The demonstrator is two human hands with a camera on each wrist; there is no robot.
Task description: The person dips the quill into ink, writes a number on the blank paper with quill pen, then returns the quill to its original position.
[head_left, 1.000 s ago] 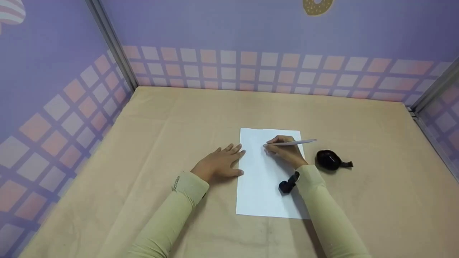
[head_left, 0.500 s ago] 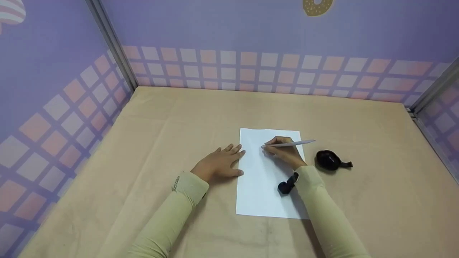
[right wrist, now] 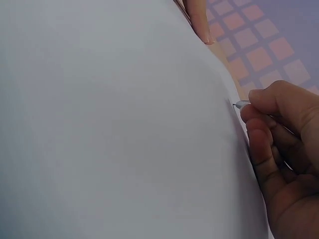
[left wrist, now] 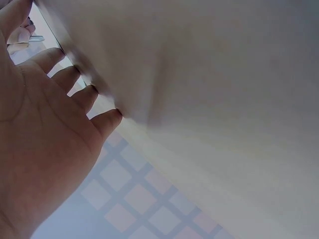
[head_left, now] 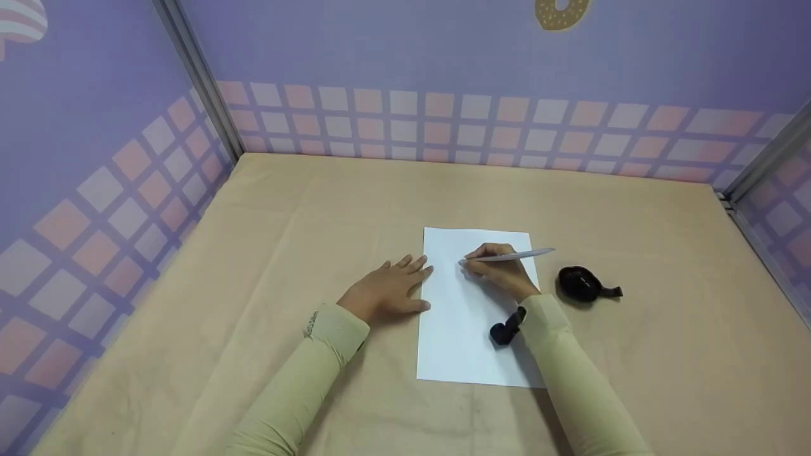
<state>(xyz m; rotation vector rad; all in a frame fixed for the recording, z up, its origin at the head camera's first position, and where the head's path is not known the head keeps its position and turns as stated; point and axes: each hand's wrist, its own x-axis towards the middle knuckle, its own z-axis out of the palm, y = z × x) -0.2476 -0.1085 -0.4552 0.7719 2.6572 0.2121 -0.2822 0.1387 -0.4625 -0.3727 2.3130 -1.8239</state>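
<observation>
A white sheet of paper (head_left: 456,335) lies on the cloth-covered table. My right hand (head_left: 504,269) pinches a slim pale pen (head_left: 529,254) over the upper part of the sheet. In the right wrist view the pen tip (right wrist: 238,104) shows between thumb and forefinger, right at the paper's surface. Spread flat at the paper's left edge is my left hand (head_left: 389,289), its fingertips and thumb on or beside that edge. In the left wrist view its palm (left wrist: 45,129) and outstretched fingers show.
A small black pan-shaped object (head_left: 580,284) with a short handle lies right of the paper. A black wrist camera (head_left: 505,332) hangs under the right sleeve, over the sheet. Patterned walls (head_left: 437,120) bound the table at the back and left.
My right hand and the pen have shifted slightly left and toward the person across the paper. The left hand and the sheet stay in place.
</observation>
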